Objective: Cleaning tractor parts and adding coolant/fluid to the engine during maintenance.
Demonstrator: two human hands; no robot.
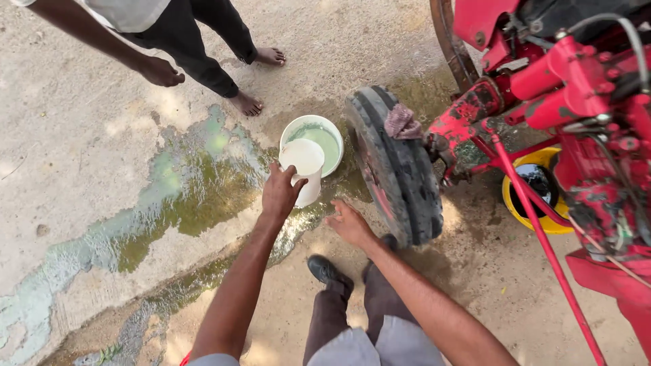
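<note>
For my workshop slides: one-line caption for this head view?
Left hand grips a white cup beside a bucket of green liquid; right hand hovers near a black tyre.

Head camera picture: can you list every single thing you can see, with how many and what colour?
bucket: one, white, pale green liquid inside, on the ground beside the tyre
cup: one, white, held just in front of the bucket
tyre: one, black, front of the machine
rag: one, dull purple, lying on top of the tyre
machine: one, red, at the right
basin: one, yellow, dark liquid inside, under the machine
puddle: one, greenish, spread over the concrete ground
other person: one, dark trousers, barefoot, top left
shoe: one, black, the person's own
left hand: grips the cup
right hand: open, empty, near the tyre
</note>
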